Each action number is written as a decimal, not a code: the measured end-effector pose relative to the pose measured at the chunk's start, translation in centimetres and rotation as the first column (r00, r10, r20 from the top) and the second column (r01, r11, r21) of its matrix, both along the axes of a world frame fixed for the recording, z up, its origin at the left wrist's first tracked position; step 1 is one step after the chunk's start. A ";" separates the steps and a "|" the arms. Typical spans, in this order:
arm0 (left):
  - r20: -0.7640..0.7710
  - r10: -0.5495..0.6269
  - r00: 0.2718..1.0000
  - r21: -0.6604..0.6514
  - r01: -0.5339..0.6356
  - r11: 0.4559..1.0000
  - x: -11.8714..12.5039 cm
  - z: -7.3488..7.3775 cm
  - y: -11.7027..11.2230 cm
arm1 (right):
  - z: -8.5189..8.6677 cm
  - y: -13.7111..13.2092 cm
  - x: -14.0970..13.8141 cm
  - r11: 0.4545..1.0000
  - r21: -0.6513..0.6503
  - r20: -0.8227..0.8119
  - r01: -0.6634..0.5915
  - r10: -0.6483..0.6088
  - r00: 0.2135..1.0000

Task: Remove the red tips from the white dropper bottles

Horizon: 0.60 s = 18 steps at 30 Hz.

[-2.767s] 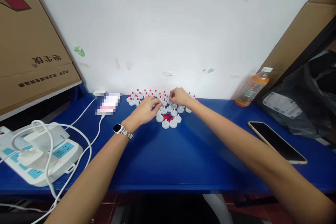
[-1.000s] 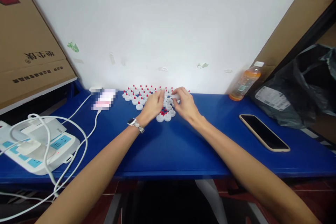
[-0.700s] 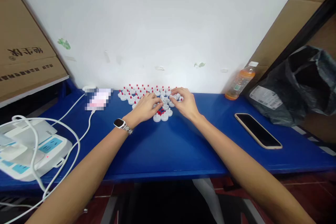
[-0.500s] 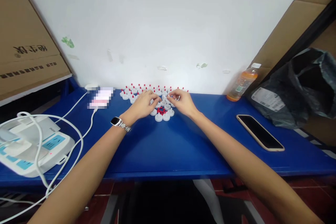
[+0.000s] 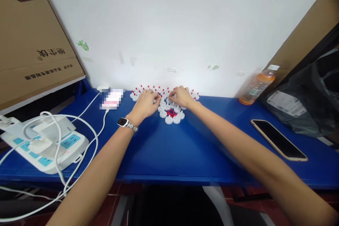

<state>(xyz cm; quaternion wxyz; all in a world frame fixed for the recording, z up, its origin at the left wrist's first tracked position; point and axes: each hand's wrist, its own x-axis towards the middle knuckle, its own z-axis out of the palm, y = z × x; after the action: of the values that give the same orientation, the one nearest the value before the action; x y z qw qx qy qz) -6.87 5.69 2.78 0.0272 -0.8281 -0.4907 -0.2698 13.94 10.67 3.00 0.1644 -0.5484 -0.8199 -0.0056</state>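
Many white nozzle caps, round at the base with a narrow spout, stand on the blue table in front of me. Those farther back wear small red tips; the nearer ones have bare spouts. A little heap of loose red tips lies ringed by the nearer caps. My left hand, with a watch at the wrist, is pinched closed beside a red tip at the left of the group. Opposite it, my right hand pinches over the caps' back middle. What either hand's fingertips hold is too small to tell.
A white power strip with looping cables and a charging device lie at left, below a cardboard box. At right are a phone, an orange drink bottle and a dark plastic bag. A white wall stands behind.
The view has shifted, so the scene sits farther right. My hands have moved slightly back over the caps, and the right hand has left the near white cap it was touching.
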 end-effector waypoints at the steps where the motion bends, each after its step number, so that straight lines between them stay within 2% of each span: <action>1: -0.001 0.008 1.000 0.001 -0.008 1.000 0.0 0.0 0.0 | 0.0 0.2 0.0 1.000 0.009 0.023 0.003 -0.003 1.000; 9: -0.022 0.026 0.999 -0.008 -0.027 1.000 -0.2 -0.2 0.2 | 0.7 2.7 -2.3 0.995 0.008 0.029 0.095 -0.095 0.995; 13: -0.021 0.037 0.999 -0.050 -0.038 0.998 -0.1 -0.2 0.0 | 0.1 3.4 -3.9 0.993 0.016 0.060 0.117 -0.118 0.991; 18: -0.018 0.040 0.999 -0.067 -0.041 0.997 0.1 0.2 -0.4 | -0.2 3.1 -3.3 0.989 0.066 -0.112 0.130 -0.123 0.986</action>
<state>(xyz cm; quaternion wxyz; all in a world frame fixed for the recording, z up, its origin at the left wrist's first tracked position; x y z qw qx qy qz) -6.77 5.31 3.00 0.0088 -0.8207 -0.5159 -0.2456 10.65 13.77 2.77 0.2276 -0.5925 -0.7726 -0.0163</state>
